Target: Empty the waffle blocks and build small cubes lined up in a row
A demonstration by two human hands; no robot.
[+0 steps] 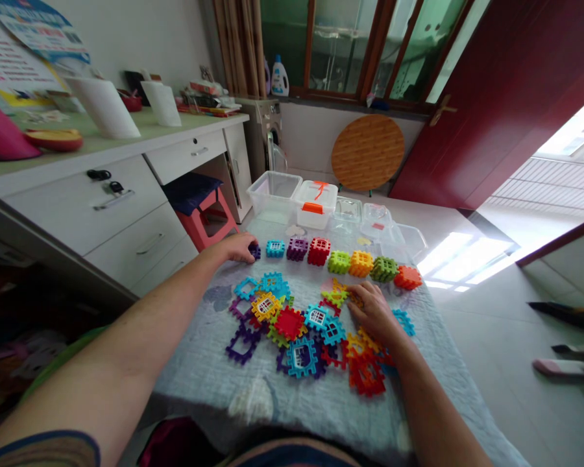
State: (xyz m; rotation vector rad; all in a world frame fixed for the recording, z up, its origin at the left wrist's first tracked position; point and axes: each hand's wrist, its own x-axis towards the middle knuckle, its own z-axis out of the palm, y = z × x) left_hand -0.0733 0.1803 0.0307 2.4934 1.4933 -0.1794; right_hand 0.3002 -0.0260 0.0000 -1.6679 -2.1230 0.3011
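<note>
My left hand point(241, 248) is closed around a small stack of dark blue-purple interlocking tiles point(256, 251) at the left end of a row. To its right stand neat stacks of tiles: light blue point(275, 248), purple point(297, 249), red point(319, 251), lime point(339, 262), yellow point(361, 263), dark green point(385, 268) and orange point(409, 277). My right hand point(374, 310) reaches over the right side of a loose mixed pile, its curled fingers on a yellow tile point(355, 298) they partly hide. In the pile lie a red tile point(289, 323) and a light blue window tile point(302, 357).
Behind the row are an open clear bin point(275, 188), a lidded box with orange latches point(316, 206) and smaller clear containers point(349, 209). A cloth point(199, 370) covers the table. A pink stool point(204, 220) and a white desk point(126, 214) stand left, a red door point(486, 117) right.
</note>
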